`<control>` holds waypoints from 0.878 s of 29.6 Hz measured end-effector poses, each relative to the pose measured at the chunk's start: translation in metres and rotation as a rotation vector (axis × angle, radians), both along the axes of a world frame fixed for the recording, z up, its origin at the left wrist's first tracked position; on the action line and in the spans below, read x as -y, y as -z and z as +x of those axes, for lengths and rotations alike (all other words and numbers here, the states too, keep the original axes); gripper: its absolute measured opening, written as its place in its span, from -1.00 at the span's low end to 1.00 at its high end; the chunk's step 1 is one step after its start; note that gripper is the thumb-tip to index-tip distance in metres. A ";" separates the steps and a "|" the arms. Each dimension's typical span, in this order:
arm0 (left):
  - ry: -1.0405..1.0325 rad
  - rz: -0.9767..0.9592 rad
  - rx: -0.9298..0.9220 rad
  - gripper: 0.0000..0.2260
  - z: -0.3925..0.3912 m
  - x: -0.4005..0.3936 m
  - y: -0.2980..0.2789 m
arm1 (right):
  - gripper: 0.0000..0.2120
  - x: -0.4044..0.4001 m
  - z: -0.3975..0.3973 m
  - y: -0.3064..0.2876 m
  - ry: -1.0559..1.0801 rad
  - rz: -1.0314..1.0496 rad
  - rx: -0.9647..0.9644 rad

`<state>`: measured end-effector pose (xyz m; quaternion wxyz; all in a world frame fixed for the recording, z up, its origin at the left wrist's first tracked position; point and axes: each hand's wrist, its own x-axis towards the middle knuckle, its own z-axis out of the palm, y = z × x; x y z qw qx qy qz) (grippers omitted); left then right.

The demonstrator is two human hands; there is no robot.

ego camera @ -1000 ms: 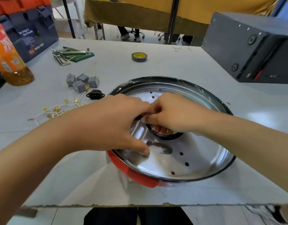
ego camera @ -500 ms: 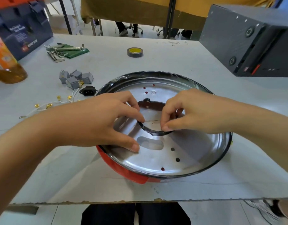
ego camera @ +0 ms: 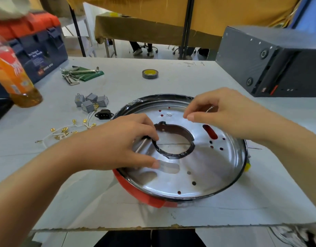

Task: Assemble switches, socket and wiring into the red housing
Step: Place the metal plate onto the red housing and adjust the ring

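The red housing (ego camera: 135, 190) lies on the bench (ego camera: 153, 214), a steel pan (ego camera: 203, 172) set in it. The left hand (ego camera: 118, 145) grips the black ring (ego camera: 173, 154) at the pan's centre hole. The right hand (ego camera: 230, 111) pinches a thin wire (ego camera: 209, 109) above the pan. Grey switches (ego camera: 90, 102), a black socket (ego camera: 103, 114) and wiring (ego camera: 68, 130) lie left of the housing.

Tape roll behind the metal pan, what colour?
Black tape roll with a yellow core; head view.
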<state>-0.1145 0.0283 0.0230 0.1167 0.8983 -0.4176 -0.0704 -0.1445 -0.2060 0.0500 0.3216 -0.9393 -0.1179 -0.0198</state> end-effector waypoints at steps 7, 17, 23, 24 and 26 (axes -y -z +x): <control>-0.065 -0.184 0.024 -0.47 -0.004 0.013 -0.005 | -0.86 0.058 -0.012 0.014 0.360 0.252 0.068; -0.239 -0.392 -0.022 -0.79 -0.015 0.018 -0.002 | -0.76 0.091 -0.013 0.072 0.622 -0.115 -0.177; -0.291 -0.417 0.022 -0.82 -0.021 0.019 -0.001 | -0.71 0.084 -0.014 0.066 0.666 -0.068 -0.106; -0.291 -0.421 0.028 -0.82 -0.021 0.018 -0.001 | -0.74 0.083 -0.016 0.062 0.664 0.021 -0.038; -0.283 -0.454 0.033 -0.84 -0.021 0.018 0.000 | -0.85 0.075 -0.020 0.051 0.616 0.293 0.068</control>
